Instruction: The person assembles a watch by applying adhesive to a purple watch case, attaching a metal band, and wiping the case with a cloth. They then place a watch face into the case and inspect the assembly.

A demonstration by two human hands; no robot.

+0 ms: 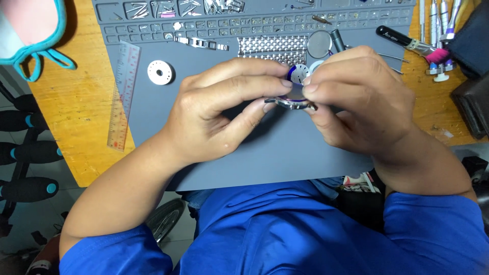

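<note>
Closest to me are the blue sleeves [285,234] of the shirt, both forearms running up from them onto the grey work mat [285,153]. My left hand [219,109] and right hand [356,99] meet over the middle of that mat, and I see both pinched shut on a small metal watch case [294,103]: the left thumb and forefinger grip its left edge, the right fingertips close over its right side and top. The case is lifted just above the mat, between the two hands. Left of the hands I see a white toothed disc [160,72] and a clear ruler [123,94] lying across the mat's edge. Beyond the fingers lie a metal mesh watch band [270,47] and a round loupe [319,44]. Farthest off, the mat's tray compartments [178,9] hold small metal parts, with screwdrivers [440,35] at the far right on the wooden table [76,102].
</note>
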